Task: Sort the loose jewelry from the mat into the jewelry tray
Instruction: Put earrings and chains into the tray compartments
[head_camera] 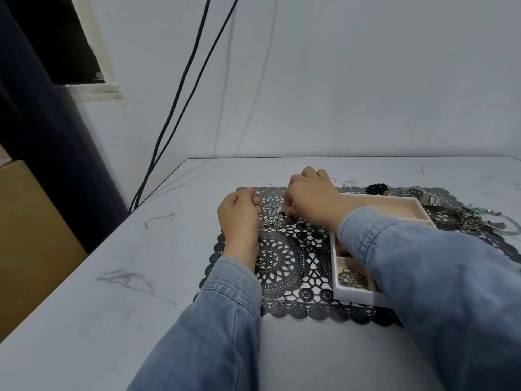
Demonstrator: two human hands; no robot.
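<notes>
Lacework in black covers the mat (284,258), which lies on a scuffed white table (146,249) with the white jewelry tray (352,294) sitting on its right part. The left hand (239,213) rests at the mat's far left corner with its fingers curled under; whether they hold anything cannot be told. The right hand (313,201) reaches across from over the tray, knuckles up, its fingertips drawn down together at a small dark piece (282,213) on the mat; whether they actually pinch it cannot be told. Just in front of that, between the two hands, a silver chain (273,223) lies loose on the lace. The tray's nearest compartment holds a tangle of metal hoops (352,277), and the right denim sleeve (408,263) covers much of the tray. More loose jewelry sits along the mat's far and right edges: thin rings (349,182), a dark beaded bracelet (376,189), a steel wristwatch (420,193) and a heap of bangles (456,220). Two black cables (180,97) run down the wall behind the table.
</notes>
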